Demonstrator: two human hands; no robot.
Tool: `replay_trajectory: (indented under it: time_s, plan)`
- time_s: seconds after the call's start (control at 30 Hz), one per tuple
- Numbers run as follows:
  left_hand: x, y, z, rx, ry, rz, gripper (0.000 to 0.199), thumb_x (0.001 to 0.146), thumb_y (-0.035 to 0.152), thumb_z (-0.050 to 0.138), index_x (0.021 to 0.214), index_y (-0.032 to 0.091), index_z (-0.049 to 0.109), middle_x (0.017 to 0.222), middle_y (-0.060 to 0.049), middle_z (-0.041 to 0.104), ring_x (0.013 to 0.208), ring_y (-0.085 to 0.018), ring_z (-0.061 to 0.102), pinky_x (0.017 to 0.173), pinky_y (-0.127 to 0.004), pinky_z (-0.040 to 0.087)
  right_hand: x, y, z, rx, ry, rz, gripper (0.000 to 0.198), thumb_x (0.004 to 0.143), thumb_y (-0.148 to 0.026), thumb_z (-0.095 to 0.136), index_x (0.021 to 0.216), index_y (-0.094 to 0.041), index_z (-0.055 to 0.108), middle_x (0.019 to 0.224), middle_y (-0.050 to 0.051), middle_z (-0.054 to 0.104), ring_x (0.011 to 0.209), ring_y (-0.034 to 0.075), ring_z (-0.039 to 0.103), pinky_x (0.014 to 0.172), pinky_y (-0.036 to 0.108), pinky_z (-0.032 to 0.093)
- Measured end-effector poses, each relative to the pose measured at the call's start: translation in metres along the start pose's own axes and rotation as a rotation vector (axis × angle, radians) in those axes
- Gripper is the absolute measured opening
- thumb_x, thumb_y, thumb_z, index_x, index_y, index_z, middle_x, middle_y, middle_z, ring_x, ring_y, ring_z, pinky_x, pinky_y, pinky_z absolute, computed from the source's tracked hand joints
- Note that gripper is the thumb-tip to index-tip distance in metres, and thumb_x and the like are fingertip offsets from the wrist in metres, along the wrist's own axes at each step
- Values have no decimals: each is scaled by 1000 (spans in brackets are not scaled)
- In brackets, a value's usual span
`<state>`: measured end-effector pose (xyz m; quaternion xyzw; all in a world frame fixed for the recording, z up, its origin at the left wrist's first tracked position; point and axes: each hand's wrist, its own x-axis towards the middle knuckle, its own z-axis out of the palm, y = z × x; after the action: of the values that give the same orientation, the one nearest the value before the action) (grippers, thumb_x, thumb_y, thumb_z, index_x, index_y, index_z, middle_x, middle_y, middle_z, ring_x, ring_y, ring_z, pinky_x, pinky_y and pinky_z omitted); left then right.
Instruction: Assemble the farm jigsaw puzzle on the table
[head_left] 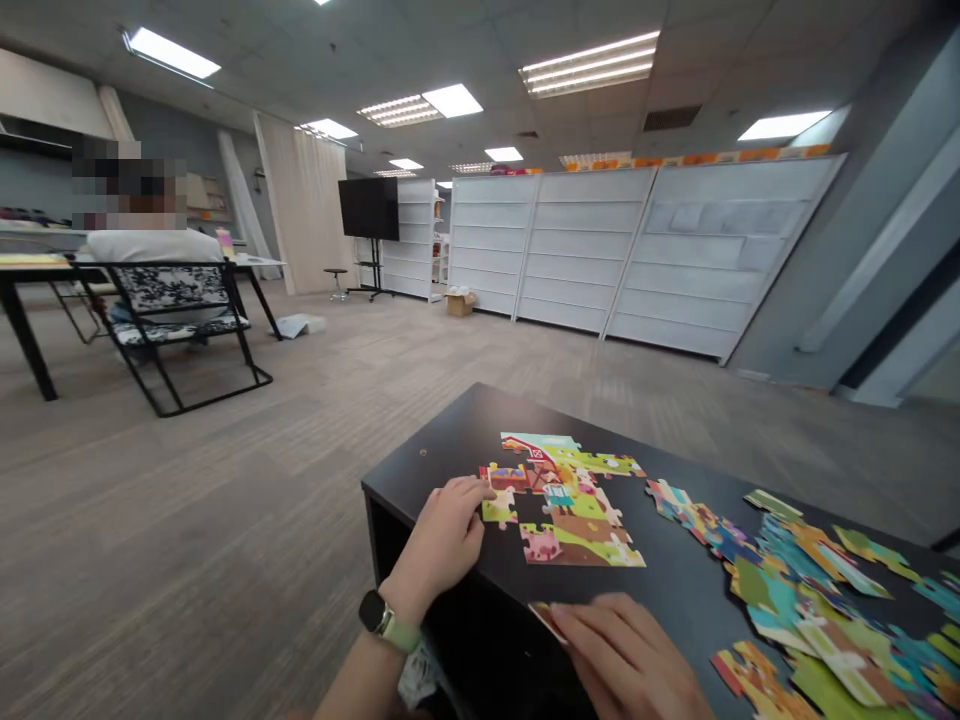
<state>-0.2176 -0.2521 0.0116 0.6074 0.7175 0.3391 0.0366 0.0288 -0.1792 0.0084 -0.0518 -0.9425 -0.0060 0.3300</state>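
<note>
On the dark table lies a partly joined farm-scene jigsaw puzzle (pixel 585 525), with a gap showing the table in its left part. My left hand (pixel 446 530) rests at the puzzle's left edge, its fingers stretched out over a piece there and holding nothing. At the table's near edge, my right hand (pixel 630 645) pinches a puzzle piece (pixel 547 620) between thumb and fingers. That piece is seen nearly edge-on, so its picture is mostly hidden. To the right of the right hand lies a loose orange and yellow puzzle piece (pixel 757 680).
A heap of loose puzzle pieces (pixel 840 620) spreads over the right side of the black table (pixel 450 450). Beyond the table, a person (pixel 157 245) sits on a folding chair (pixel 176 290) at the left. White shelving (pixel 585 250) and a cardboard box (pixel 460 302) stand farther back.
</note>
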Motion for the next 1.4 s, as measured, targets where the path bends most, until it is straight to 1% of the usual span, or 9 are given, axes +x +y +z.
replay_trajectory:
  time_s: [0.07,0.2,0.5,0.7,0.8,0.97,1.03,1.2,1.4]
  plan:
    - [-1,-5,4,-21,4,-17,55,82,-1,41,124,26,64,135,-4,66,132,-21,54,107,-40,44,32,-7,17,10,34,104,30,98,-12,51,119,-23,70,102,6,76,89,20,69,80,34,60]
    - [-1,-9,8,-80,13,-21,54,82,-1,41,122,24,67,129,-5,70,126,-20,60,109,-37,44,69,-14,53,-63,-38,236,24,92,-6,53,101,-18,72,92,7,73,80,23,65,71,40,59]
    - [1,-3,4,-73,-46,-23,28,88,10,52,93,27,73,121,-2,71,117,-22,63,102,-41,46,49,-30,68,-62,-130,335,41,89,-16,56,129,-17,65,128,12,69,111,32,63,101,56,50]
    - [-2,-1,6,-70,-39,-8,23,83,11,58,87,25,74,125,-4,70,121,-23,62,108,-40,45,49,-29,63,-22,-155,329,43,86,-19,57,128,-12,64,130,15,69,115,36,63,103,60,47]
    - [-4,2,5,-44,-32,-10,20,81,13,61,91,25,74,127,-5,69,123,-25,60,108,-43,44,43,-28,64,79,-56,312,35,82,-16,56,115,-17,67,122,13,71,111,33,65,101,55,49]
    - [-7,8,4,-5,-27,-9,37,80,11,59,112,28,68,132,-5,65,126,-25,56,106,-45,42,17,-25,80,221,370,249,19,83,-9,41,78,-22,54,87,3,70,81,20,64,74,34,49]
    - [-9,12,4,21,-33,32,33,83,13,58,109,30,70,136,-3,62,128,-25,53,105,-45,41,10,-23,80,228,364,264,19,85,-8,42,79,-23,52,84,2,67,78,19,63,70,32,48]
    - [-7,26,6,54,-93,85,21,82,14,59,93,28,71,127,-1,66,121,-25,55,99,-40,42,13,-15,62,286,187,313,19,90,-7,43,88,-24,54,86,2,67,82,18,65,73,31,52]
    - [-4,31,9,85,-104,17,24,74,11,59,87,28,70,135,0,62,124,-26,54,101,-40,42,16,-12,70,324,257,370,18,91,-12,46,85,-25,57,84,2,71,77,19,68,69,29,55]
